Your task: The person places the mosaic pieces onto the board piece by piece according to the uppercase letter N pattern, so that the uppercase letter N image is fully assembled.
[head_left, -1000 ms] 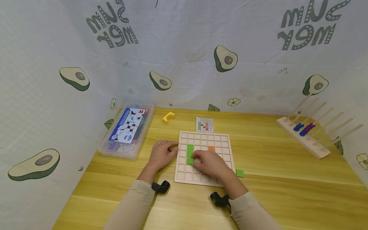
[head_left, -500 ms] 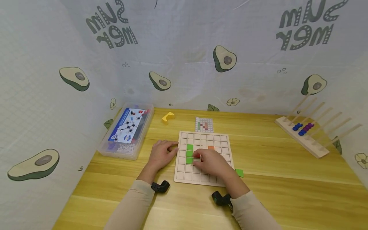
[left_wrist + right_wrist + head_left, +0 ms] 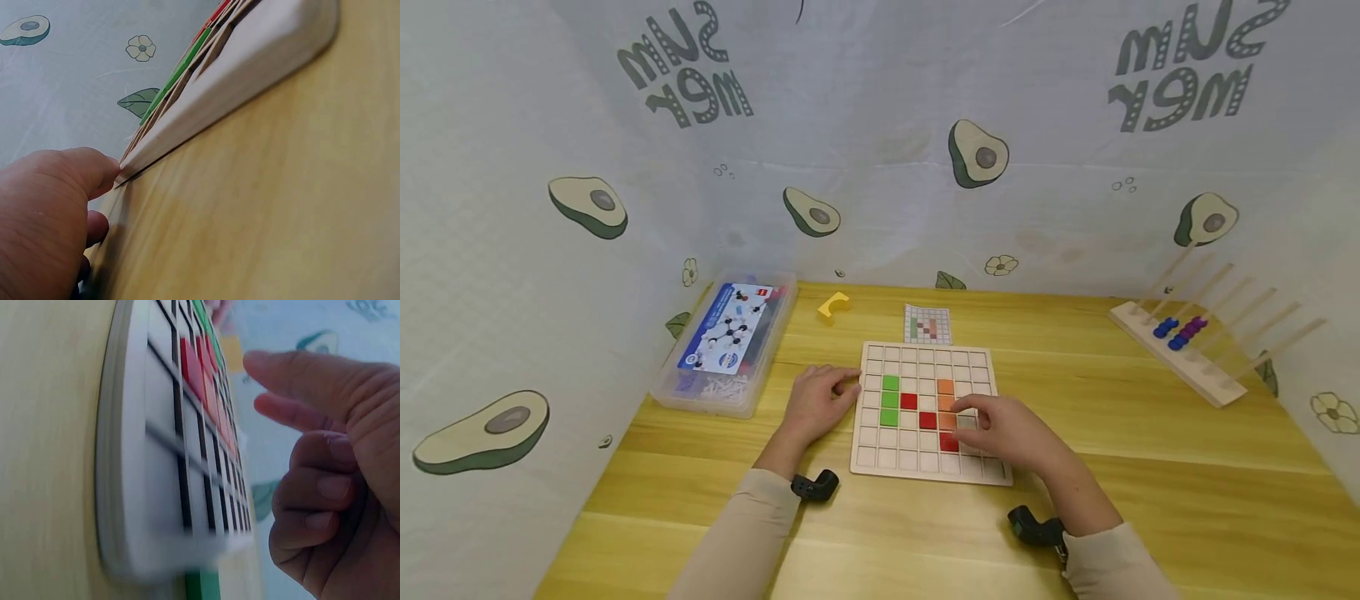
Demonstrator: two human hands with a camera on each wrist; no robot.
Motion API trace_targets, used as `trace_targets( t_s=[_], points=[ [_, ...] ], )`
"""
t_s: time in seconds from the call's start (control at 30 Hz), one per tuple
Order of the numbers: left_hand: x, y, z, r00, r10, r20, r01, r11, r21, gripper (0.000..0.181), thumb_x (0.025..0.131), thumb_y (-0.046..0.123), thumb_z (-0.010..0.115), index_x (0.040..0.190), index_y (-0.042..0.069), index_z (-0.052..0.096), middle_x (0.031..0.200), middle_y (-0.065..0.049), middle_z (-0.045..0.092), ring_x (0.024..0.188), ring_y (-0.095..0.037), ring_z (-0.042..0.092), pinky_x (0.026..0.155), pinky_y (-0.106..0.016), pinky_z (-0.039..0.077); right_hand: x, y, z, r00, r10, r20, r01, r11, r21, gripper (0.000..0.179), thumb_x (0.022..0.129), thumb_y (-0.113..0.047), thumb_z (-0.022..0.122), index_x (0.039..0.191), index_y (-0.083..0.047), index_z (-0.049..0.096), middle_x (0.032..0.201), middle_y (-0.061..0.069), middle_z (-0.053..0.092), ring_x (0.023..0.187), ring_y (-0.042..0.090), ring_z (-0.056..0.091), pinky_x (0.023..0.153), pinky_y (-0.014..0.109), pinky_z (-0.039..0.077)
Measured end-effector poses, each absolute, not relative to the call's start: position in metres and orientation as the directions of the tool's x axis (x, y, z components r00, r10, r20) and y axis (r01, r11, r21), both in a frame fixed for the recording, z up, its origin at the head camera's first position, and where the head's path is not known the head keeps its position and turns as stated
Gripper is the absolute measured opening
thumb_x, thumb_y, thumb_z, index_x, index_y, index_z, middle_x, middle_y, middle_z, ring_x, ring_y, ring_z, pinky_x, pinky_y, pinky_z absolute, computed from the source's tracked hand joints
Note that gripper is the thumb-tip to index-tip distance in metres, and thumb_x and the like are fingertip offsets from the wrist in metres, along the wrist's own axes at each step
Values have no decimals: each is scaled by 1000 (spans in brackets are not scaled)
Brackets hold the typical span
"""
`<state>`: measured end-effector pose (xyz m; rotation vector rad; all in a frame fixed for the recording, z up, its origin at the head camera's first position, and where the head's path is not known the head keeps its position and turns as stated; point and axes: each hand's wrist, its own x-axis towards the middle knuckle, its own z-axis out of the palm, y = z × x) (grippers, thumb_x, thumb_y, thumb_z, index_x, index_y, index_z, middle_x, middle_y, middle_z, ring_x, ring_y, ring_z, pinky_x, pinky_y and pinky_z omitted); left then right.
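Note:
A wooden grid board (image 3: 887, 457) lies on the table with square tiles in some cells. Green tiles (image 3: 889, 400) form a column at left. Red tiles (image 3: 928, 421) run diagonally down to the right. Orange tiles (image 3: 946, 387) stand in a column right of them. My left hand (image 3: 816, 404) rests on the table, its thumb touching the board's left edge. Over the board's right part hovers my right hand (image 3: 1011, 429), thumb and index finger apart with nothing between them, the other fingers curled. A loose green tile (image 3: 201, 584) shows beyond the board's edge in the right wrist view; my right arm hides it in the head view.
Behind the board lies a small printed grid card (image 3: 927, 325). A yellow arch block (image 3: 833, 307) sits back left, beside a clear plastic box (image 3: 724, 342) of parts. At right stands a wooden peg rack (image 3: 1180, 354) with blue and purple beads on it.
My right hand has moved right, away from the middle of the board, uncovering the red tiles and the lower orange ones. My left hand stays at the board's left edge.

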<state>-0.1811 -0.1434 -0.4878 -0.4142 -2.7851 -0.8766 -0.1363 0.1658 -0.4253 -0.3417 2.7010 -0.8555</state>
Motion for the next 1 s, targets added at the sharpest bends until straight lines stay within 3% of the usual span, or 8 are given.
trace_targets(
  t_s=[0.27, 0.5, 1.0],
  points=[
    [-182, -143, -489, -943, 203, 265, 317, 795, 517, 27, 96, 31, 71, 121, 21, 76, 79, 7, 63, 77, -13, 50, 80, -35, 40, -126, 215, -428, -938, -251, -238, -68, 808, -585, 38, 89, -28, 79, 123, -15, 69, 68, -2, 40, 60, 15, 39, 54, 27, 33],
    [-182, -144, -489, -945, 198, 260, 310, 793, 524, 27, 96, 31, 71, 121, 21, 76, 79, 6, 64, 77, -13, 50, 79, -35, 39, -115, 242, -431, -933, -238, -272, -42, 819, -573, 40, 88, -29, 80, 123, -13, 69, 70, -1, 43, 60, 14, 41, 55, 27, 33],
    [-182, -144, -490, -945, 195, 262, 310, 787, 534, 27, 96, 30, 70, 120, 21, 76, 79, 6, 63, 77, -14, 50, 79, -34, 39, -111, 250, -440, -931, -244, -272, -48, 820, -570, 24, 91, -25, 77, 111, -15, 69, 71, 0, 46, 58, 13, 43, 53, 25, 34]
  ],
)
